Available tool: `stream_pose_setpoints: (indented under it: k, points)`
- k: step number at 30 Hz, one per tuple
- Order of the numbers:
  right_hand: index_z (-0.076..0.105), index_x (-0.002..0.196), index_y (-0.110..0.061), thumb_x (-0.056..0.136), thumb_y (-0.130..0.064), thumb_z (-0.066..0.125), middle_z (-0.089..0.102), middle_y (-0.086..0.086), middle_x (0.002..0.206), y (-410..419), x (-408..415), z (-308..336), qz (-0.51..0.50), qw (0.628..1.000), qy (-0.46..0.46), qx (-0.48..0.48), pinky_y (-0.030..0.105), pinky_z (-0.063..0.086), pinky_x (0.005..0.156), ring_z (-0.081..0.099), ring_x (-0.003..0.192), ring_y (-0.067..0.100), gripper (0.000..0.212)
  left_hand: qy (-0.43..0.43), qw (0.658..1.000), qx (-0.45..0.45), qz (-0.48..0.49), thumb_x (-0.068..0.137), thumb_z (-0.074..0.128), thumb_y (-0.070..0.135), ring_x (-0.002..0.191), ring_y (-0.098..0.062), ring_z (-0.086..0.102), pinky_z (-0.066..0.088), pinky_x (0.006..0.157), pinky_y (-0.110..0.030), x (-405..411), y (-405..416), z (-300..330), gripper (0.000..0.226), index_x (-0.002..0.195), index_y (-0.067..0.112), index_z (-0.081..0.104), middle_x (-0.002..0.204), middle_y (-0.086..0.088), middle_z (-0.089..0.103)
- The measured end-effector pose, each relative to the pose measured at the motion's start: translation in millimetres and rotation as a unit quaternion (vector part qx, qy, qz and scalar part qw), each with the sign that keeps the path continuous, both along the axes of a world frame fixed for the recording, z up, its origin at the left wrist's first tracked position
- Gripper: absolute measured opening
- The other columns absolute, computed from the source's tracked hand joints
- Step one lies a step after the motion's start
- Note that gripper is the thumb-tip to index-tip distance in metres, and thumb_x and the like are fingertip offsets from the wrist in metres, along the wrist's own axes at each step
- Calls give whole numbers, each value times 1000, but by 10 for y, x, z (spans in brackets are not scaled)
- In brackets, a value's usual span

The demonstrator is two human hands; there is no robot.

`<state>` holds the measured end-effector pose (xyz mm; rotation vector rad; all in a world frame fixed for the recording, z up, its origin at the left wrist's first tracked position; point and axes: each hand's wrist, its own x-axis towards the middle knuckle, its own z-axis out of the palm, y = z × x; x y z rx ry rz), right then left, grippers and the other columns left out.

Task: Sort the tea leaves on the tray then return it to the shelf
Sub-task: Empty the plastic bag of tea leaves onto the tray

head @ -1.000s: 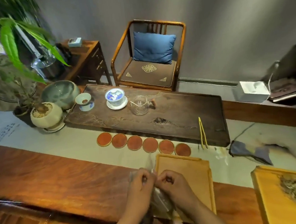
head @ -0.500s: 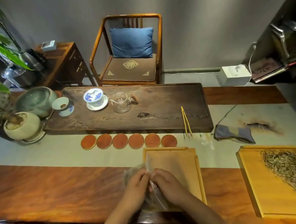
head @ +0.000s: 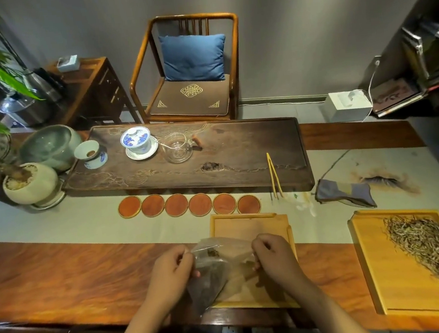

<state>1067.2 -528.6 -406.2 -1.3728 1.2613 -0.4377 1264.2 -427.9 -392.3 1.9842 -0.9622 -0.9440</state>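
A clear plastic bag (head: pixel 217 268) holding dark tea leaves hangs over a bare wooden tray (head: pixel 248 224) at the table's near edge. My left hand (head: pixel 169 270) pinches the bag's left top edge and my right hand (head: pixel 272 257) pinches its right top edge, stretching the mouth wide between them. At the right lies a second wooden tray (head: pixel 368 246) with a spread of pale, thin tea leaves (head: pixel 424 243).
A row of several round orange coasters (head: pixel 188 204) lies beyond the tray. Behind them sits a dark tea board (head: pixel 238 153) with a gaiwan (head: pixel 138 142), glass pitcher (head: pixel 178 150) and yellow tongs (head: pixel 273 174). A folded grey cloth (head: pixel 345 193) lies right; potted plants stand left.
My hands have drawn apart, pulling the bag's top edges sideways so its mouth spreads wide. The view has swung right, bringing the leaf tray further into sight.
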Motion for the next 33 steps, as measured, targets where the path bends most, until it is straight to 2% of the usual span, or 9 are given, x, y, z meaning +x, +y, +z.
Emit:
stream_pose_setpoints:
  k: [4, 6, 9, 12, 15, 18, 24, 29, 33]
  points:
    - [56, 65, -2, 90, -13, 46, 57, -1, 54, 21, 59, 9, 25, 1000, -12, -12, 18, 47, 49, 57, 50, 7, 29, 46, 998, -37, -37, 89, 52, 33, 62, -20, 60, 50, 72, -52, -25, -26, 24, 31, 63, 17, 55, 59, 0, 61]
    - [56, 63, -6, 90, -12, 46, 56, -2, 53, 38, 95, 19, 37, 999, -25, -16, 12, 44, 49, 56, 49, 4, 29, 66, 996, -49, -30, 75, 60, 55, 63, -9, 57, 50, 70, -40, -35, -16, -13, 32, 73, 23, 55, 66, 4, 60]
    - [56, 64, 1, 90, -12, 48, 56, -3, 53, 26, 97, -1, 47, 998, -29, -18, 12, 44, 50, 55, 50, 3, 29, -10, 994, -12, -109, 58, 75, 70, 98, 4, 57, 49, 84, -21, 10, 36, -113, 64, 110, 49, 44, 114, 18, 56]
    - [57, 64, -2, 91, -12, 48, 56, -5, 52, -10, 57, -4, 64, 997, -30, 1, 12, 45, 51, 56, 50, 1, 30, -91, 964, 54, -245, 39, 76, 82, 145, -8, 17, 26, 117, -39, 56, 70, -274, 137, 145, 51, -5, 158, 21, 5]
    - [54, 53, -22, 90, -12, 48, 56, -11, 49, -58, -7, -4, 92, 995, -33, 13, 10, 43, 51, 55, 50, -1, 40, -158, 930, 84, -320, 36, 70, 89, 146, -8, -17, 4, 122, -43, -3, 11, -453, 152, 137, 48, -37, 154, 23, -30]
    - [53, 49, -26, 90, -10, 49, 55, -10, 49, -107, -74, 3, 124, 992, -25, 18, 11, 43, 51, 53, 50, -1, 44, -186, 918, 94, -338, 46, 70, 82, 148, -14, -15, 2, 122, -47, -42, -128, -573, 145, 136, 46, -38, 160, 14, -18]
    - [57, 60, -12, 92, -13, 52, 58, 2, 56, -178, -219, -59, 70, 997, 19, 36, 28, 47, 55, 55, 54, 15, 33, -194, 929, 51, -311, 62, 71, 53, 125, -11, 46, 38, 107, -28, 40, -220, -694, 117, 139, 56, -17, 139, 5, 49]
    - [57, 73, -9, 97, -37, 46, 57, 5, 59, -118, -288, -83, -18, 990, -26, 137, 32, 45, 58, 53, 54, 17, 38, -196, 949, 7, -247, 63, 69, 67, 115, -5, 55, 46, 97, -27, 85, -82, -689, 104, 148, 39, 17, 129, 15, 57]
    - [54, 88, -10, 91, -36, 57, 59, 14, 79, 108, -436, -227, 42, 991, -38, 121, 35, 47, 65, 55, 67, 17, 27, -193, 965, -37, -174, 60, 67, 76, 81, 4, 56, 44, 71, -21, -45, 9, -463, 63, 108, 44, 40, 91, 27, 55]
